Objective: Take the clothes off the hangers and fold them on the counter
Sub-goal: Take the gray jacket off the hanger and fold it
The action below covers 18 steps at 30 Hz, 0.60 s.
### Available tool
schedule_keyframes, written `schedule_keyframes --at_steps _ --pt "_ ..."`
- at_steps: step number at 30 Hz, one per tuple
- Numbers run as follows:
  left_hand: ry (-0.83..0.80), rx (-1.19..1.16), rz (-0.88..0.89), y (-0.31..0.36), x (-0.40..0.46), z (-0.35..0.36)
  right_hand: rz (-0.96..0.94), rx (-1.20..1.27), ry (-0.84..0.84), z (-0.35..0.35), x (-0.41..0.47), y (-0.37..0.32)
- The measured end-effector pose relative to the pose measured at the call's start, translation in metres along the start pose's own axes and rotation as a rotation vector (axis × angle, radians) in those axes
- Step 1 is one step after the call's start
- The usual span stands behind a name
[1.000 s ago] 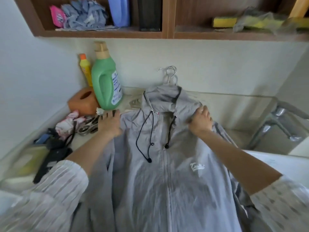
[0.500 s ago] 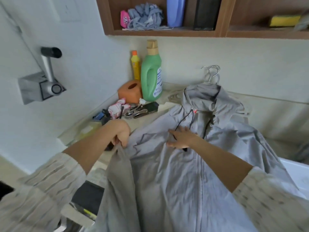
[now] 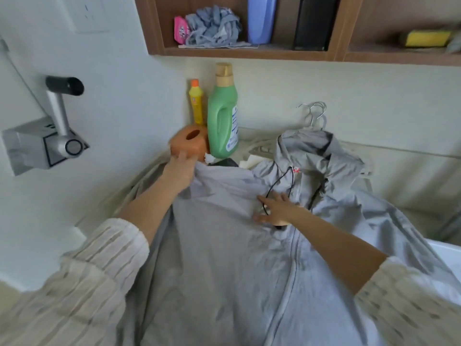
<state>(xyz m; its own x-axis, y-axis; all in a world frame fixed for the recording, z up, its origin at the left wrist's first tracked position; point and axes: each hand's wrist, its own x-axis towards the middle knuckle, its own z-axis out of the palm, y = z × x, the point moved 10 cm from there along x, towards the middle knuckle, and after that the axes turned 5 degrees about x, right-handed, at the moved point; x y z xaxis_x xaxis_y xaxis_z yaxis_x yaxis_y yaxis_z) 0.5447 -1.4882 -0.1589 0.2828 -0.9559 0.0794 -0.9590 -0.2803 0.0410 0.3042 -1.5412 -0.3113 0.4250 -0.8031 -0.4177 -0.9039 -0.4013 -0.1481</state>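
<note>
A grey hooded zip jacket (image 3: 224, 258) lies front-up across the counter (image 3: 245, 138), hood toward the wall. Black drawcords (image 3: 277, 186) trail from its collar. My left hand (image 3: 180, 171) grips the jacket's left shoulder edge and holds it up near the orange box. Flat on the chest beside the zip lies my right hand (image 3: 277, 208), fingers spread, pressing the fabric down over one drawcord. Metal hanger hooks (image 3: 314, 116) stick up behind the hood; the rest of the hangers is hidden.
A green detergent bottle (image 3: 223, 113), a yellow bottle (image 3: 197, 103) and an orange tissue box (image 3: 190, 143) stand at the wall behind my left hand. A wall-mounted dryer (image 3: 55, 131) sits left. Wooden shelves (image 3: 249, 49) hang overhead. A white basin edge (image 3: 444, 250) is at right.
My left hand has carried the jacket's left shoulder edge up and away toward the orange box. My right hand stayed pressed on the chest. The view shifted left.
</note>
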Motion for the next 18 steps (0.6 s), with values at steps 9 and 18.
schedule_keyframes --at_steps 9,18 --pt "-0.068 0.297 -0.008 -0.060 -0.004 0.032 0.025 0.050 -0.031 0.001 0.009 0.005" --pt "-0.561 -0.074 -0.038 -0.060 0.004 0.018 0.119 0.119 0.015 0.009 0.011 0.009"
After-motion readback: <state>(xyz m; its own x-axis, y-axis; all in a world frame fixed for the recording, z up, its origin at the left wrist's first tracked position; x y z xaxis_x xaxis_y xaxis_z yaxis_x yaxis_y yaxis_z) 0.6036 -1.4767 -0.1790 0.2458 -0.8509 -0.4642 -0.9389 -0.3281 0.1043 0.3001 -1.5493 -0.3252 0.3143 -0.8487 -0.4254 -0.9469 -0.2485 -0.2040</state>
